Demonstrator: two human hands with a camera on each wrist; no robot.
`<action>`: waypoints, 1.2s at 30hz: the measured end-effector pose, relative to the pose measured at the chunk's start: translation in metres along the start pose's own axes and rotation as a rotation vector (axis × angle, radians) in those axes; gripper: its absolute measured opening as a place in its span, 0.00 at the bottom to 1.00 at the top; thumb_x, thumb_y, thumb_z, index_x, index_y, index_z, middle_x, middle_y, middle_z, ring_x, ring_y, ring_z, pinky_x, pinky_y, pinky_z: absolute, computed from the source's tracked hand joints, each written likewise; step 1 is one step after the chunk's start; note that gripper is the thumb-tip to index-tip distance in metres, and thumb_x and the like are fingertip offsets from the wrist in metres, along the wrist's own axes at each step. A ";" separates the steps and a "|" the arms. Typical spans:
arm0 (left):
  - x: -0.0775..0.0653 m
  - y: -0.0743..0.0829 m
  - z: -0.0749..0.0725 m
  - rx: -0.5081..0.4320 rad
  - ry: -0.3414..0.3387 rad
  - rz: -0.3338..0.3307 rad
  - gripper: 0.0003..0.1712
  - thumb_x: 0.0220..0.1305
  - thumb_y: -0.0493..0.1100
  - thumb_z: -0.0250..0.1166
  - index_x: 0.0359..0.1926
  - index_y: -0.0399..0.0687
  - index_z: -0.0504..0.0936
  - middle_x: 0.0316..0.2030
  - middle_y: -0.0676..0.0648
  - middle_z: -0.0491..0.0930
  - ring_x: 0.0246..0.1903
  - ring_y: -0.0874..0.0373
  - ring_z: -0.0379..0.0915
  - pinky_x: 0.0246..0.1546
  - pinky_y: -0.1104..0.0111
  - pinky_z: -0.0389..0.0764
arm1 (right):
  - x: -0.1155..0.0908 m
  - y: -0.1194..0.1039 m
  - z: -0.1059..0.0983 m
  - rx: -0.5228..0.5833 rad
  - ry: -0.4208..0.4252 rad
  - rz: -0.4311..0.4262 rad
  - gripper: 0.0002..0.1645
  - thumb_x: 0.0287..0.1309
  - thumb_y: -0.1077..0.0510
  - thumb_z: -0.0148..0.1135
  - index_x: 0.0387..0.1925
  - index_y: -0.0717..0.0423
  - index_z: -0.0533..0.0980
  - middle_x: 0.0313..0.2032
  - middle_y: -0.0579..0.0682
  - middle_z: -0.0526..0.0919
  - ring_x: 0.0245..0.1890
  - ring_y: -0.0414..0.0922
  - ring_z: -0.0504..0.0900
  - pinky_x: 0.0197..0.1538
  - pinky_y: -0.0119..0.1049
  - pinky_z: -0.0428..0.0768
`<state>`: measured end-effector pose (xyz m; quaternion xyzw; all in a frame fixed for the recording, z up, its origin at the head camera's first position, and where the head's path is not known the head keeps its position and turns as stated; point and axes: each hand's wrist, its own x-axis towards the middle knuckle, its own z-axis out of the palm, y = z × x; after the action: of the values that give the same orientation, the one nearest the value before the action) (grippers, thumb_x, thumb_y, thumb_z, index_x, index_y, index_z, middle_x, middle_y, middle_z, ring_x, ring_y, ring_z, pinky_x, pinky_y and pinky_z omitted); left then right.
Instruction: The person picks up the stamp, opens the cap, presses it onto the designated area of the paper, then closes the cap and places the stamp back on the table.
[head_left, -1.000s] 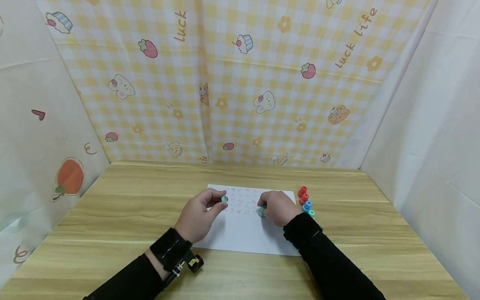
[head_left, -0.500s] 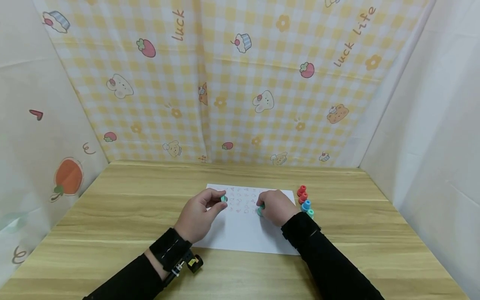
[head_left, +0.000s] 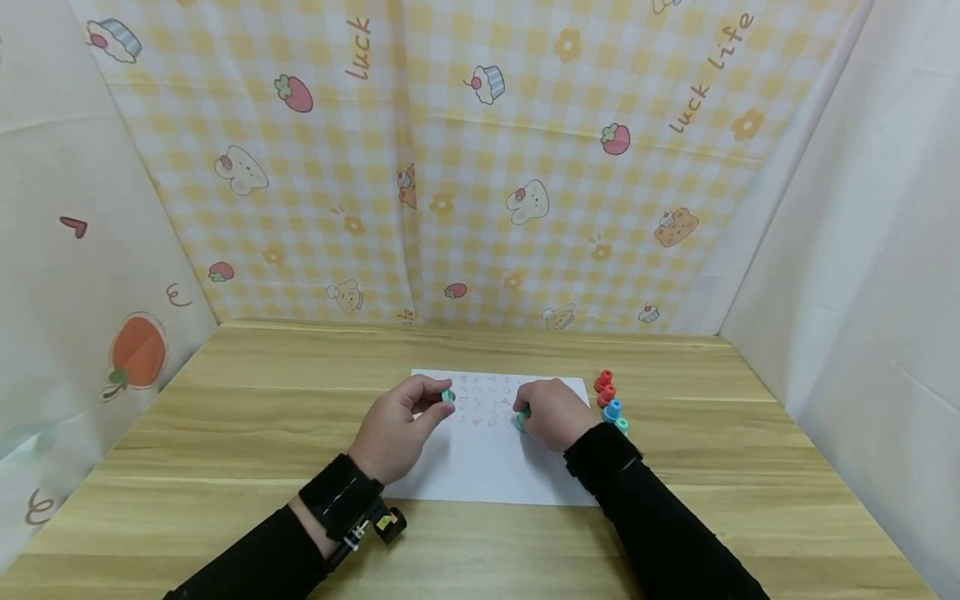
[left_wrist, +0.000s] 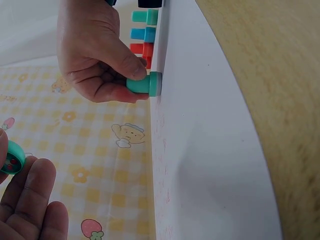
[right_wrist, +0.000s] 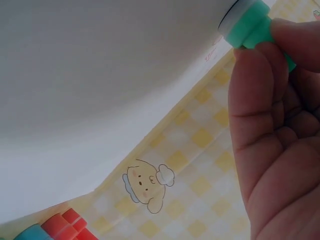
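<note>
My right hand [head_left: 558,417] pinches a green toy stamp [left_wrist: 153,85] between thumb and fingers. The stamp's pale face end meets the white paper [head_left: 487,467], near the right end of the lowest row of small reddish prints [head_left: 480,400]. To the left, my left hand [head_left: 393,429] holds a small green cap [left_wrist: 15,156] between thumb and fingertips, raised above the paper's left side. The cap's hollow side, with red spots inside, shows in the left wrist view. In the right wrist view the stamp [right_wrist: 250,25] is partly covered by my fingers.
Just right of the paper, a row of stamps stands on the wooden table [head_left: 262,433]: red stamps [head_left: 606,395], a blue stamp [head_left: 612,410] and a green stamp [head_left: 621,426]. A checked cloth [head_left: 480,250] hangs behind the table, with white cloth at both sides.
</note>
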<state>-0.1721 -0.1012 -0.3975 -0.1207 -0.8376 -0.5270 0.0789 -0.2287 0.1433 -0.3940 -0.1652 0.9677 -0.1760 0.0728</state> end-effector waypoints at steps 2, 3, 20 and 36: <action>0.000 0.000 0.000 -0.005 0.000 -0.002 0.14 0.72 0.39 0.69 0.56 0.46 0.85 0.45 0.51 0.87 0.45 0.60 0.83 0.47 0.72 0.85 | 0.000 0.000 0.000 0.002 0.003 -0.003 0.05 0.64 0.64 0.70 0.40 0.53 0.87 0.39 0.47 0.90 0.34 0.44 0.79 0.52 0.44 0.85; 0.000 0.000 0.000 -0.005 0.000 -0.006 0.14 0.72 0.39 0.69 0.56 0.47 0.85 0.45 0.51 0.87 0.45 0.60 0.83 0.47 0.72 0.85 | 0.000 0.000 0.000 0.003 0.002 -0.002 0.05 0.64 0.64 0.70 0.40 0.53 0.87 0.39 0.47 0.90 0.35 0.44 0.79 0.53 0.44 0.85; 0.000 0.002 0.000 -0.010 -0.002 -0.020 0.13 0.72 0.39 0.69 0.55 0.46 0.84 0.45 0.50 0.87 0.46 0.59 0.84 0.49 0.69 0.86 | 0.000 0.000 -0.001 0.007 -0.007 0.012 0.05 0.66 0.63 0.69 0.40 0.52 0.87 0.39 0.47 0.89 0.35 0.44 0.79 0.54 0.44 0.85; 0.001 0.001 0.000 -0.007 0.003 -0.043 0.13 0.71 0.38 0.70 0.55 0.47 0.85 0.46 0.50 0.88 0.45 0.59 0.83 0.47 0.73 0.85 | -0.001 0.000 0.000 0.019 -0.003 0.004 0.06 0.65 0.65 0.68 0.40 0.53 0.87 0.39 0.47 0.89 0.36 0.45 0.79 0.54 0.45 0.85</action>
<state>-0.1725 -0.1005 -0.3963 -0.1022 -0.8379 -0.5318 0.0684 -0.2282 0.1437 -0.3941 -0.1629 0.9661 -0.1851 0.0760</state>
